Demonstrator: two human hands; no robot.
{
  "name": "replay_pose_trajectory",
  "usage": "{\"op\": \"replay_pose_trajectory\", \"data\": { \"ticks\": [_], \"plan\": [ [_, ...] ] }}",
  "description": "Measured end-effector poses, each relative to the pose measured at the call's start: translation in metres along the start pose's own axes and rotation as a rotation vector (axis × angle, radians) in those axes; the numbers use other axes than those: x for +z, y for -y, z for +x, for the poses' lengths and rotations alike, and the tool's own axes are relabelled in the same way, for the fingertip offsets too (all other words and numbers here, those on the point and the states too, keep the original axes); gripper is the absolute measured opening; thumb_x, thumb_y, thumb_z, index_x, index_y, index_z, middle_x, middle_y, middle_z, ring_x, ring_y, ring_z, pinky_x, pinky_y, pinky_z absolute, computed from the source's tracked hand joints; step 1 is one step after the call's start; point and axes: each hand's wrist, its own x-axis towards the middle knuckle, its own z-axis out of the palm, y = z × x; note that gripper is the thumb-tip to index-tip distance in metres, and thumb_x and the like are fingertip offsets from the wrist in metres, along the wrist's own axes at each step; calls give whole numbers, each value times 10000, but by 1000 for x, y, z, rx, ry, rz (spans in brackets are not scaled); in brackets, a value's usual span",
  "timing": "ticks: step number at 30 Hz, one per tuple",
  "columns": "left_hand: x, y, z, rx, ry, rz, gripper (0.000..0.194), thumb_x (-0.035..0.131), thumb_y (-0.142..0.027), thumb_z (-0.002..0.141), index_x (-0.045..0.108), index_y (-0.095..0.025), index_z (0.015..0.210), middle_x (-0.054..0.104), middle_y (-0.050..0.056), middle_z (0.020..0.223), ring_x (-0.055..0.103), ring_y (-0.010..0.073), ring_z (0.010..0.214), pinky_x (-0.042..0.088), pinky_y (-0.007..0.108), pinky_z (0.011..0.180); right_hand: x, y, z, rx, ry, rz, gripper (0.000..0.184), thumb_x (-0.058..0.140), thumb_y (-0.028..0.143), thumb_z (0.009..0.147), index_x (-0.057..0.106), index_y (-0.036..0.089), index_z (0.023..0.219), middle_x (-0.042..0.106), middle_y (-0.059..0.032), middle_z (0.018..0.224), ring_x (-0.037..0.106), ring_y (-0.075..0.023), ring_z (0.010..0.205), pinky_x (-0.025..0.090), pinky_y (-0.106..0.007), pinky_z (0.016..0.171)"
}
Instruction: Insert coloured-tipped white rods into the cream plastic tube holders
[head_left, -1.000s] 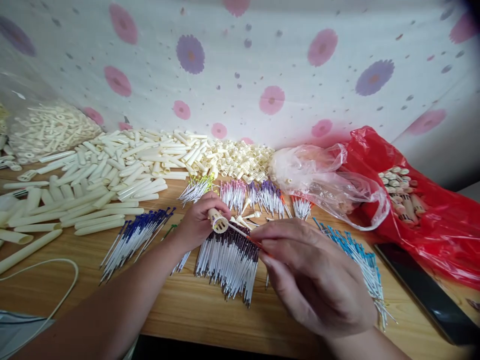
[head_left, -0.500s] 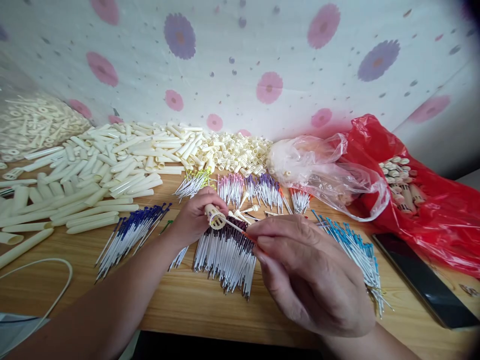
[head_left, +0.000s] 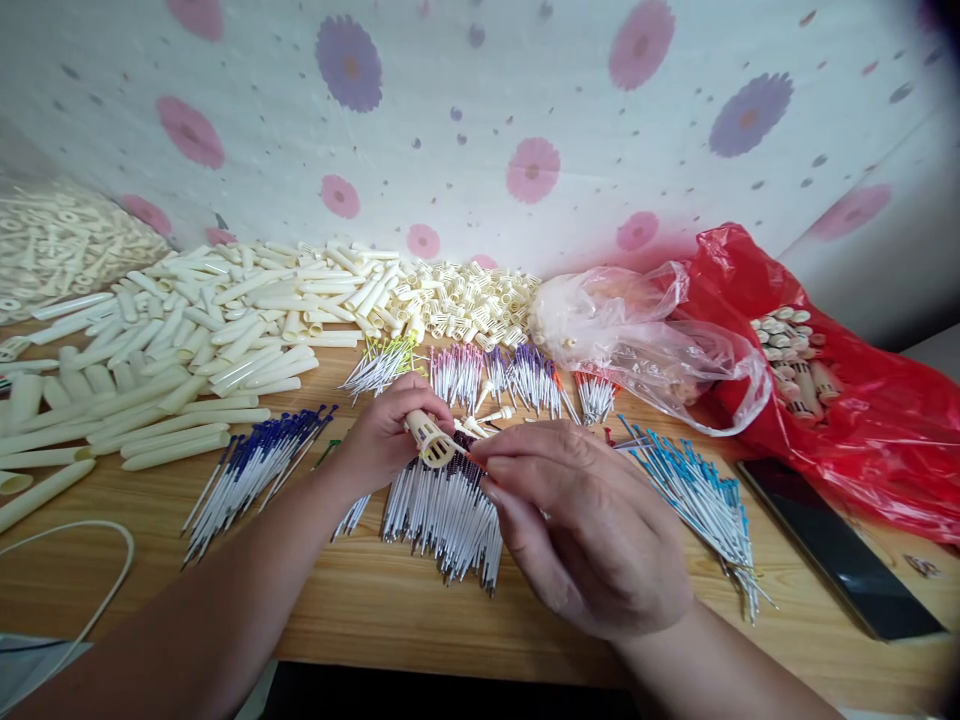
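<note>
wood table [head_left: 420,640], pens around. your left hand [head_left: 390,425] pinches the slotted cream holder [head_left: 430,442], right fingertips [head_left: 491,465] pinch an orange-tipped refill at its mouth; misaligned, it could snag a slot.

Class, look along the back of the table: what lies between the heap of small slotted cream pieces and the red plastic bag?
In the head view, a crumpled see-through plastic bag lies between the heap and the red bag.

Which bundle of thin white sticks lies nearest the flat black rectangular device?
The bundle with light-blue tips, between the right hand and the device. No other has that tip colour; the dark-blue-tipped one is at left.
</note>
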Motion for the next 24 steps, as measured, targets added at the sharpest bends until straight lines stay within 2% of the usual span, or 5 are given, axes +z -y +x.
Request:
{"op": "replay_pose_trajectory", "data": {
  "ticks": [4,9,11,15,24],
  "plan": [
    [-1,-2,-2,29,-5,33,131,630,-340,835,653,-215,805,520,5,799,523,164,766,409,298,691,15,-10,-5,86,-29,-31,130,587,94,838,648,165,930,695,-95,887,658,-170,852,573,-325,725],
    [-10,-1,-4,73,61,75,466,531,-608,808,603,-222,1060,489,45,981,514,205,934,430,325,812,19,-19,-11,165,-56,-102,142,567,104,858,666,161,943,643,-86,909,619,-165,821,543,-331,688],
    [-13,-2,-6,81,81,82,483,437,-609,857,590,-225,1107,477,58,1009,504,214,979,428,333,853,18,-21,-12,166,-93,-131,123,595,108,841,663,182,911,619,-61,879,604,-152,785,529,-310,654],
    [-14,-4,-7,95,40,123,372,422,-517,909,614,-225,1037,478,48,965,512,194,933,440,315,819,19,-24,-13,167,-123,-156,94,636,107,802,650,191,842,574,-37,830,577,-142,745,498,-285,618],
    [-10,-6,-7,189,-140,285,336,464,-504,892,632,-228,985,471,35,921,512,192,898,443,322,801,20,-30,-12,309,-93,0,104,604,85,786,645,180,779,556,-34,827,561,-150,769,483,-293,663]
  ]
}}
